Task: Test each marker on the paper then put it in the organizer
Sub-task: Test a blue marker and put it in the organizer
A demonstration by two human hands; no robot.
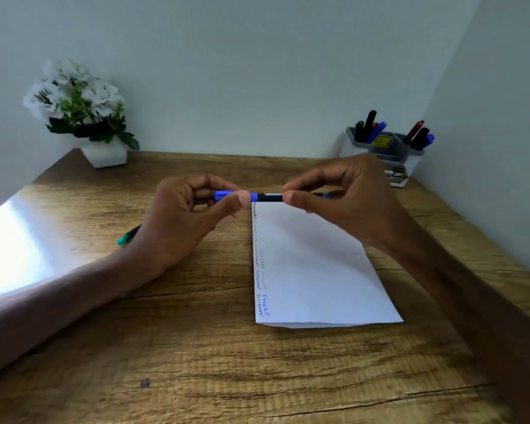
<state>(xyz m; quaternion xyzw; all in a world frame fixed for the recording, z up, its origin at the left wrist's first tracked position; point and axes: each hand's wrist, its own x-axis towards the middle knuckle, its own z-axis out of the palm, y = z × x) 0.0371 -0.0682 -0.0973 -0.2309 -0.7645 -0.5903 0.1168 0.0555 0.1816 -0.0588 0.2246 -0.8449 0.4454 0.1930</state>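
Note:
A blue marker (266,197) with a black barrel is held level above the far end of the white paper (312,270). My left hand (190,215) pinches its blue cap end, and my right hand (346,197) grips the barrel. The paper lies on the wooden desk and carries black and blue scribbles along its left edge. A green-capped marker (127,237) lies on the desk, partly hidden behind my left wrist. The grey and white organizer (386,154) stands at the back right corner with several black, red and blue markers upright in it.
A white pot of white flowers (83,114) stands at the back left of the desk (196,347). Walls close the desk at the back and on the right. Bright glare covers the desk's left edge.

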